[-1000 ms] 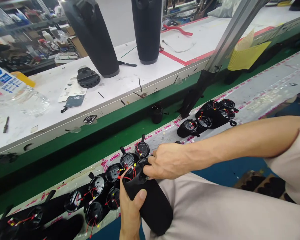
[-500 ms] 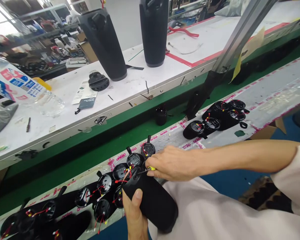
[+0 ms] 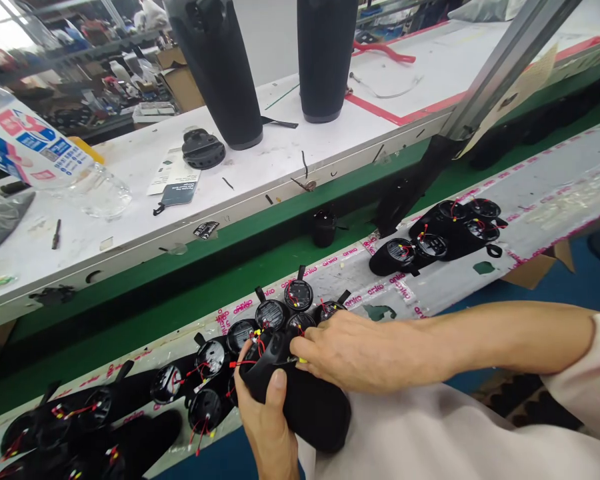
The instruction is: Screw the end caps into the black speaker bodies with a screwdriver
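Observation:
My left hand (image 3: 267, 427) is wrapped round a black cloth-covered cylindrical speaker (image 3: 315, 410), tilted with its end cavity facing up and left. Red wires with small yellow connectors (image 3: 261, 341) come out of that end. My right hand (image 3: 350, 347) is closed at the speaker's upper side, near the rim. Between its fingers shows a bit of a yellow-handled tool (image 3: 301, 361); the fingers hide the rest. Close behind the hands, several similar open-ended speakers (image 3: 270, 315) lie together with their wired ends showing.
A narrow ledge (image 3: 353, 270) covered in plastic and pink printed tape runs beside me, with another speaker group (image 3: 433, 243) to the right. On the white bench (image 3: 275, 157) stand two tall speakers (image 3: 327, 60). A black end cap (image 3: 203, 148), a tag (image 3: 179, 193) and a water bottle (image 3: 45, 150) are there too.
My right hand has moved slightly down, closer against the speaker, so less of the tool shows. The speaker has shifted a little left and up with my left hand. The view has shifted slightly.

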`<state>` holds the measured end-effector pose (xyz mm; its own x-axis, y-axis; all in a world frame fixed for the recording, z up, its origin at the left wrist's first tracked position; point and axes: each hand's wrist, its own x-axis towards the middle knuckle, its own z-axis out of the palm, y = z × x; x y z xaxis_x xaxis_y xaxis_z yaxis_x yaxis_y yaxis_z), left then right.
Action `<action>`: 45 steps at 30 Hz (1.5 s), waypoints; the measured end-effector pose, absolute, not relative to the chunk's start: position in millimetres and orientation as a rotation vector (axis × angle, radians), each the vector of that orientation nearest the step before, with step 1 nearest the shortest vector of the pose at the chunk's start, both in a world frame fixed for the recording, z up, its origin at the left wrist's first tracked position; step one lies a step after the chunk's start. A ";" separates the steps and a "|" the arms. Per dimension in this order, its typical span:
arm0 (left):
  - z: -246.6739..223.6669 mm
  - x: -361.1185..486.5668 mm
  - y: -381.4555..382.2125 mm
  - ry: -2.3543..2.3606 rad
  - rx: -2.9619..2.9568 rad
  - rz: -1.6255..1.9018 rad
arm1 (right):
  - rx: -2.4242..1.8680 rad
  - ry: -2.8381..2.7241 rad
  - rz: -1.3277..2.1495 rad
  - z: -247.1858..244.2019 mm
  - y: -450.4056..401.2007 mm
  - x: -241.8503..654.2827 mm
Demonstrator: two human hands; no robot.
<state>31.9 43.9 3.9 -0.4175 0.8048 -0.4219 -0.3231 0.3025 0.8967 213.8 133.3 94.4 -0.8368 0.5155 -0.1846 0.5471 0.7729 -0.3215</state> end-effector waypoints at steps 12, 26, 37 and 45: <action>7.7 37.0 42.8 1.862 0.622 1.261 | 0.802 2.774 -0.359 104.7 125.5 201.0; 9.9 42.7 41.9 2.066 0.711 1.195 | 0.728 2.673 -0.413 109.5 125.3 193.6; -0.5 34.7 40.7 1.517 0.189 1.421 | 1.223 2.709 -0.915 88.8 122.5 209.3; -1.0 33.1 41.0 1.434 0.074 1.383 | 1.249 2.643 -1.183 91.8 131.1 219.3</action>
